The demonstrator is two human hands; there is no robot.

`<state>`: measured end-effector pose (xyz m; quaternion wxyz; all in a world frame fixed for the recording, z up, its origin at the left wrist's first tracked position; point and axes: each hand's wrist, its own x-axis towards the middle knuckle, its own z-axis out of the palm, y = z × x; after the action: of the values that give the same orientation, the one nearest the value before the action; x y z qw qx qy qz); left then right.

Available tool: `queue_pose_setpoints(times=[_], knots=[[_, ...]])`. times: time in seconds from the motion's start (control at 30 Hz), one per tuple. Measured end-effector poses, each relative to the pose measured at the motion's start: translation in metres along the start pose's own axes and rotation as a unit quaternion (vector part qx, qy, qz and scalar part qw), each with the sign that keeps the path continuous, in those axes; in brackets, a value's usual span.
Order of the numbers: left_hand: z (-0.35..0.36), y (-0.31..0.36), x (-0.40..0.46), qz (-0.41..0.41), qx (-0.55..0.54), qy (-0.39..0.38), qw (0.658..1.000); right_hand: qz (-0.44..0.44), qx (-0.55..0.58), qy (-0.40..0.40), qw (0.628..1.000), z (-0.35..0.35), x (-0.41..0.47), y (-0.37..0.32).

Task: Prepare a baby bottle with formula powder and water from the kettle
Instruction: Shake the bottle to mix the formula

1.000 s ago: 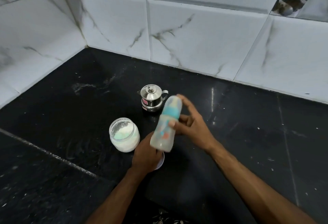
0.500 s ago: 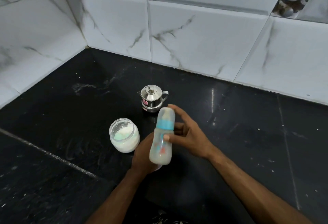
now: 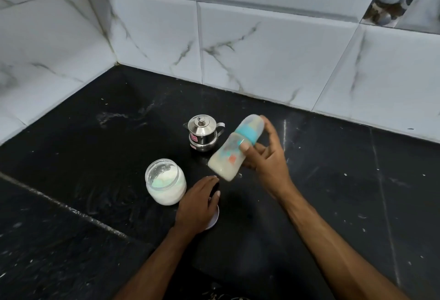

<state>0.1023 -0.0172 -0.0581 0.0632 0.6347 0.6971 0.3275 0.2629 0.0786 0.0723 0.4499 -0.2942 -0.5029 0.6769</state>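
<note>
1. Holding the baby bottle in my right hand, I keep it tilted above the black, white-veined stone counter; thumb and fingers curl round its clear plastic body, and my forefinger reaches up to the domed cap above the teal collar.
2. Milky, cream-coloured liquid sits in the bottle's rounded lower end, which is blurred.
3. My left hand rests palm down, fingers loosely bent, on a round white lid lying flat on the counter; it grips nothing that I can see.
4. An open clear jar of white formula powder stands just beside that hand.
5. Behind the bottle stands a small polished steel kettle with a knobbed lid, in front of glossy marble-patterned wall tiles.
</note>
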Motion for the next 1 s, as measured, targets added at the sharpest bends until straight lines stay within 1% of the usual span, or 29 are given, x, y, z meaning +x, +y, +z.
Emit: queue_pose_setpoints(times=[0.03,0.07,0.1,0.13,0.17,0.2,0.23,0.27,0.3,0.37,0.4,0.43,0.47,0.5,0.53,0.57,0.6,0.63,0.67,0.7,0.73,0.77,0.8,0.83,0.87,0.9,0.93,0.97,1.0], knots=[[0.0,0.0,0.001,0.005,0.001,-0.011,1.0,-0.006,0.025,0.023,0.999,-0.001,0.003,0.0],[0.0,0.0,0.002,0.005,0.002,-0.014,1.0,-0.005,0.03,0.025,0.999,-0.001,0.002,0.001],[0.0,0.001,0.0,0.005,-0.002,-0.008,1.0,0.003,0.016,0.005,1.0,-0.001,-0.001,0.004],[-0.002,0.001,-0.003,-0.014,-0.022,0.004,1.0,0.016,-0.012,-0.039,0.999,0.0,-0.006,0.01],[-0.006,0.002,-0.005,-0.044,-0.081,0.01,0.996,0.029,-0.049,-0.1,0.993,0.001,-0.013,0.016],[-0.008,0.003,-0.007,-0.056,-0.117,0.006,0.992,0.04,-0.085,-0.155,0.983,0.001,-0.018,0.021],[-0.007,0.004,-0.007,-0.073,-0.138,-0.001,0.988,0.041,-0.109,-0.183,0.976,0.001,-0.02,0.025],[-0.007,0.005,-0.007,-0.078,-0.139,-0.003,0.987,0.031,-0.109,-0.177,0.978,0.001,-0.019,0.024],[-0.007,0.006,-0.007,-0.066,-0.114,0.007,0.991,0.02,-0.086,-0.139,0.986,0.001,-0.015,0.02],[-0.004,0.005,-0.001,-0.004,-0.019,0.019,1.0,0.015,-0.006,-0.032,0.999,-0.001,-0.004,0.009],[-0.003,0.005,0.002,0.007,0.005,0.002,1.0,0.01,0.023,0.006,1.0,-0.002,0.0,0.006],[-0.003,0.005,0.002,0.008,0.012,-0.012,1.0,0.005,0.032,0.023,0.999,-0.002,0.002,0.005],[-0.001,0.002,0.001,0.002,0.012,-0.013,1.0,0.005,0.019,0.016,1.0,-0.001,0.0,0.006],[-0.001,0.001,-0.001,-0.018,-0.01,-0.014,1.0,0.01,-0.012,-0.016,1.0,0.0,-0.004,0.01],[-0.004,-0.001,-0.006,-0.06,-0.058,-0.01,0.996,0.018,-0.053,-0.07,0.996,0.001,-0.009,0.015],[-0.01,0.001,-0.009,-0.095,-0.124,-0.01,0.988,0.027,-0.094,-0.133,0.986,0.003,-0.014,0.021],[-0.008,-0.001,-0.01,-0.112,-0.149,-0.01,0.983,0.036,-0.125,-0.18,0.975,0.003,-0.018,0.024],[-0.007,0.001,-0.01,-0.124,-0.183,-0.013,0.975,0.036,-0.135,-0.193,0.971,0.004,-0.019,0.026],[-0.006,0.001,-0.009,-0.119,-0.161,-0.011,0.98,0.027,-0.122,-0.172,0.977,0.005,-0.017,0.023],[-0.008,0.005,-0.007,-0.107,-0.131,-0.001,0.986,0.018,-0.091,-0.124,0.988,0.005,-0.013,0.018],[-0.006,0.004,-0.003,-0.056,-0.059,0.015,0.997,0.014,-0.049,-0.066,0.996,0.005,-0.008,0.013],[-0.005,0.005,0.0,-0.016,-0.017,0.007,1.0,0.012,-0.01,-0.014,1.0,0.003,-0.002,0.01],[-0.003,0.004,0.001,0.005,0.002,-0.004,1.0,0.009,0.018,0.02,1.0,0.001,0.001,0.008],[-0.005,0.004,0.001,0.008,0.012,-0.014,1.0,0.01,0.028,0.031,0.999,0.0,0.002,0.009],[-0.003,0.003,0.0,0.006,0.01,-0.01,1.0,0.018,0.017,0.018,1.0,0.0,0.0,0.012],[-0.006,0.005,-0.001,-0.013,-0.018,-0.006,1.0,0.03,-0.009,-0.02,0.999,0.0,-0.005,0.016],[-0.01,0.005,-0.004,-0.043,-0.068,0.0,0.997,0.042,-0.046,-0.08,0.995,0.0,-0.01,0.021],[-0.014,0.009,-0.005,-0.048,-0.096,0.009,0.994,0.051,-0.083,-0.137,0.986,0.0,-0.015,0.025],[-0.014,0.01,-0.005,-0.045,-0.12,0.01,0.992,0.052,-0.107,-0.171,0.978,-0.001,-0.017,0.028]])
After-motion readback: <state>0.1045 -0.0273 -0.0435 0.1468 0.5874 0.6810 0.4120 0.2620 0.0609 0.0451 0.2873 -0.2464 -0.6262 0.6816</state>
